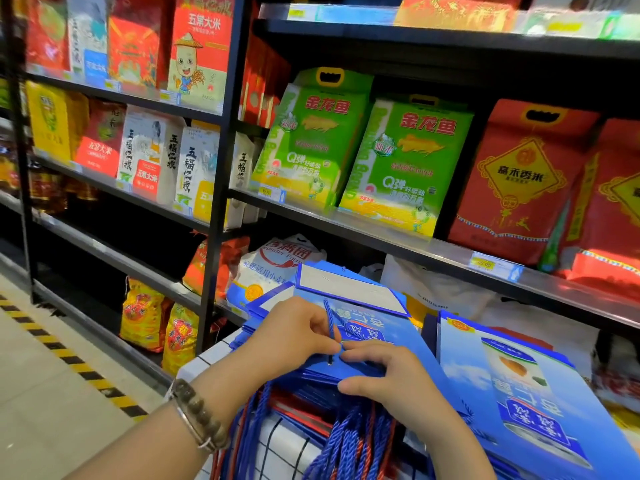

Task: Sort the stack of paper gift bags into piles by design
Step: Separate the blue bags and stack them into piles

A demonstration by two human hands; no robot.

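My left hand [294, 336] pinches a blue twisted cord handle [331, 318]; my right hand [391, 372] fingers clamp the stack of flat blue paper gift bags [393, 332], lower designs hidden.

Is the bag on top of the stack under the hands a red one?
No, the top bag under the left hand and right hand is blue with a blue cord.

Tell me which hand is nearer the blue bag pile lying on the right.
Right. The right hand rests just left of the blue bag pile; the left hand sits farther left.
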